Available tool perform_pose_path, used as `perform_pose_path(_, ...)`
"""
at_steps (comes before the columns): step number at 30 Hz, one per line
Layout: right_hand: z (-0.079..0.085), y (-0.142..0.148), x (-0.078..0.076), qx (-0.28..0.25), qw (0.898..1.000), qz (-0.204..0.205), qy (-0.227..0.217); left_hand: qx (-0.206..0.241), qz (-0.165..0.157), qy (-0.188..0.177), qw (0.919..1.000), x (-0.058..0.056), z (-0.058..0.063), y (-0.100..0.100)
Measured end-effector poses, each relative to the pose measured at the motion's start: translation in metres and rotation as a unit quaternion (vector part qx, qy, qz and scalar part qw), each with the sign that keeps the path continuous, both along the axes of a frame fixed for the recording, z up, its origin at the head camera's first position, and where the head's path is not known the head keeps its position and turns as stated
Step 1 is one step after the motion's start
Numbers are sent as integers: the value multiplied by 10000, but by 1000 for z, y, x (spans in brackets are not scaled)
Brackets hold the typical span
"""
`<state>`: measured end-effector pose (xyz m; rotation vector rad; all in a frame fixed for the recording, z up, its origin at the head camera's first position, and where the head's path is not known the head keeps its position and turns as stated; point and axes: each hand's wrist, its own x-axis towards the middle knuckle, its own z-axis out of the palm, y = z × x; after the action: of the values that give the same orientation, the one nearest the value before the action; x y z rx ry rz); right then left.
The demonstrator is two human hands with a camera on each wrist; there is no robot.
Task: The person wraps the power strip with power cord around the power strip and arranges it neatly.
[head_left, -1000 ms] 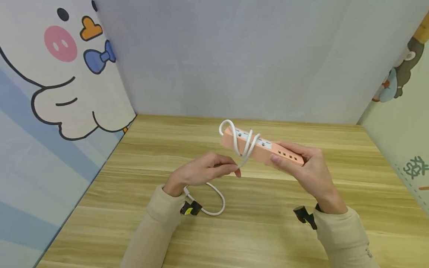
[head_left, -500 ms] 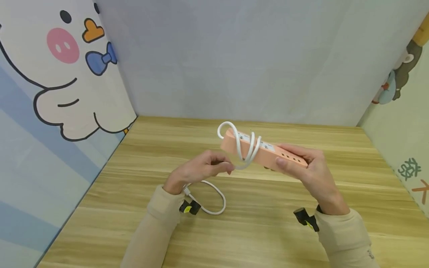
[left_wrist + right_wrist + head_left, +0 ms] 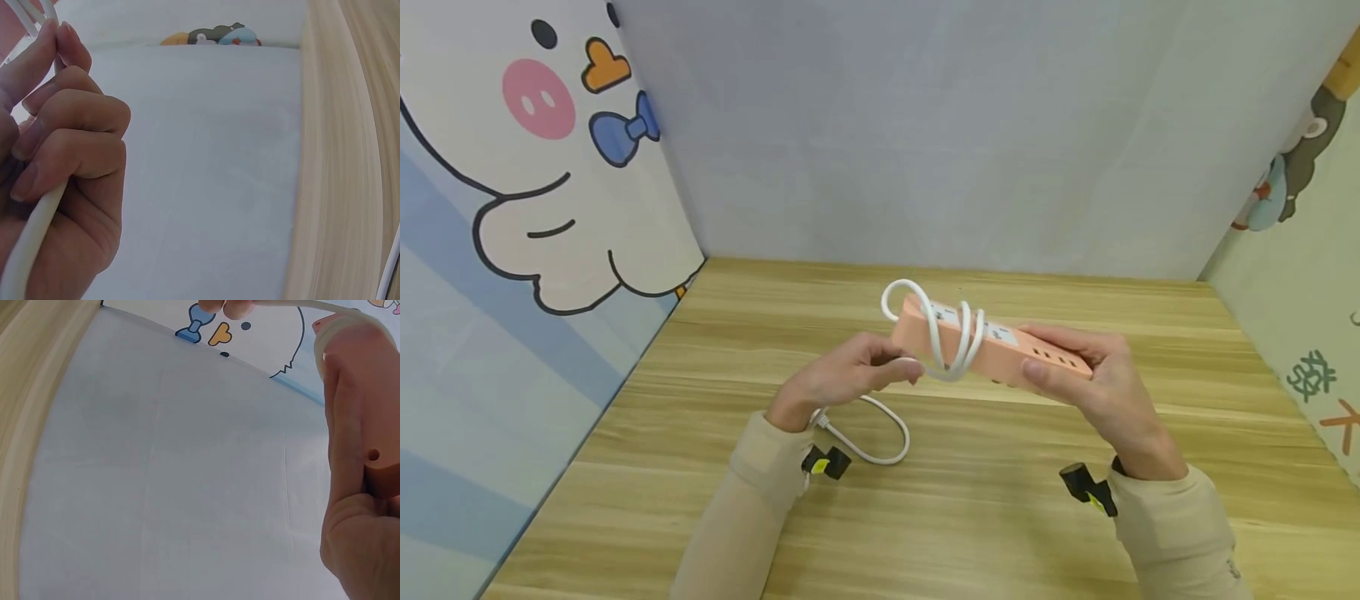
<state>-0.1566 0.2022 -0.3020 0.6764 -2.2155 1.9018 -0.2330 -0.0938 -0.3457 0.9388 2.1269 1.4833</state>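
A salmon-pink power strip (image 3: 1000, 364) is held up over the table, tilted down toward its right end. My right hand (image 3: 1105, 387) grips that end, thumb on the near side and fingers round the far side. A white power cord (image 3: 934, 329) loops out of the strip's left end and winds round its body in several turns. Just left of the strip, my left hand (image 3: 850, 375) pinches the cord between thumb and forefinger. In the left wrist view its other fingers (image 3: 81, 112) curl over the cord, which trails out below the palm. The cord's tail hangs in a loop below this hand.
The wood-grain table (image 3: 985, 500) spreads beneath both hands. A plain pale wall panel (image 3: 925, 133) stands along its back edge. Cartoon-printed panels rise at the left (image 3: 550, 192) and the right (image 3: 1300, 300). Small black cameras (image 3: 1086, 487) sit on both wrists.
The left hand has shifted slightly left, drawing the cord with it. The power strip has dropped a little and moved slightly right in the right hand. The hanging cord loop has moved up a bit.
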Motion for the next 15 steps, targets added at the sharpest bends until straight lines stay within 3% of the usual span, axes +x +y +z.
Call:
perform_pose_path(8, -2, 1, 0, -75, 9989, 441, 142, 315, -400, -149, 9986, -1, -1, -3)
perform_pose_path(15, -2, 4, 0, 269, 9967, 750, 165, 384, -535, -62, 9978, -3, -4, -6)
